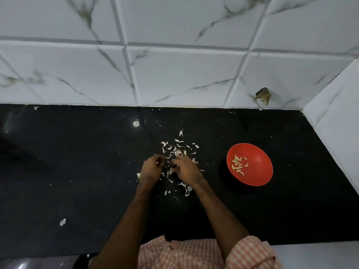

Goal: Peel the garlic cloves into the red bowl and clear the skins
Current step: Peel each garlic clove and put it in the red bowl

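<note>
A red bowl (256, 171) stands on the black counter to the right, with several peeled garlic cloves (238, 165) inside it. A scatter of pale garlic skins (178, 147) lies in the middle of the counter. My left hand (150, 168) and my right hand (185, 168) hover close together over the near part of that pile, fingers curled inward. My left fingertips seem to pinch a small pale piece; whether it is a clove or a skin is too small to tell. What my right fingers hold is hidden.
The black counter (77, 171) meets a white marble-tiled wall at the back and a white side wall (338, 121) at the right. A stray skin piece (62, 222) lies at the front left. A dark chipped hole (263, 98) marks the back wall.
</note>
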